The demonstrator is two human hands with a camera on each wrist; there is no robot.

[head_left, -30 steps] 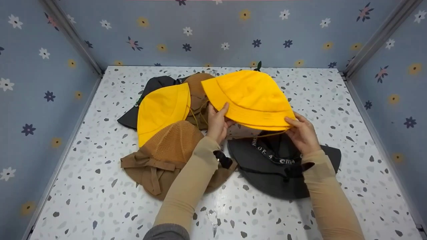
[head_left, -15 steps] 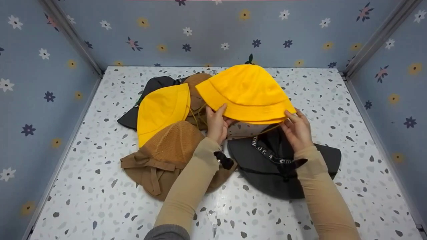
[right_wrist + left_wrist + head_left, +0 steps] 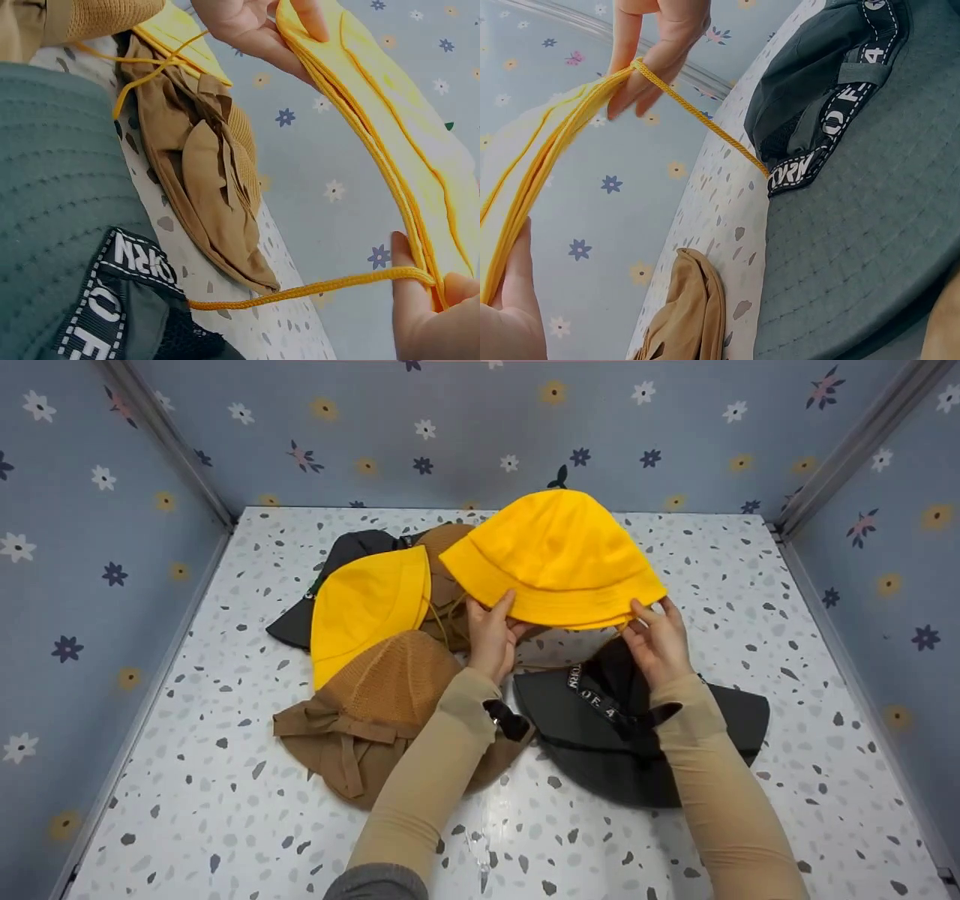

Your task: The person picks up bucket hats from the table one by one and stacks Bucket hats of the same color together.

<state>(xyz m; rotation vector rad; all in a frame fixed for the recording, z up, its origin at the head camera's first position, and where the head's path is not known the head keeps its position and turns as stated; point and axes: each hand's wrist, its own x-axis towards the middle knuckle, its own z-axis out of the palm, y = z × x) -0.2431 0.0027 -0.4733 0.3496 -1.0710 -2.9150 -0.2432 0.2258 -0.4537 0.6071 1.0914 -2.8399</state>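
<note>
A yellow bucket hat (image 3: 559, 547) is held up off the table, crown upward, its brim roughly level. My left hand (image 3: 491, 637) pinches the left part of the brim, thumb on the outer side. My right hand (image 3: 660, 637) pinches the brim near its right end. From the brim by my right hand a yellow cord (image 3: 322, 287) runs down in front of a dark grey hat (image 3: 615, 772) with a lettered band, which lies under my right forearm. A small dark green leaf shape (image 3: 559, 476) shows above the yellow crown. The inside of the held hat is hidden.
On the left, a second yellow hat (image 3: 367, 607) overlaps another dark hat (image 3: 289, 622). A brown hat with a bow (image 3: 337, 757) lies in front, partly under my left forearm; another brown hat (image 3: 446, 540) lies behind. Flowered panels (image 3: 480, 435) enclose the speckled table (image 3: 817, 780).
The held yellow hat has risen and its brim has come closer to level. My right hand has moved up and a little left with it; my left hand has barely shifted.
</note>
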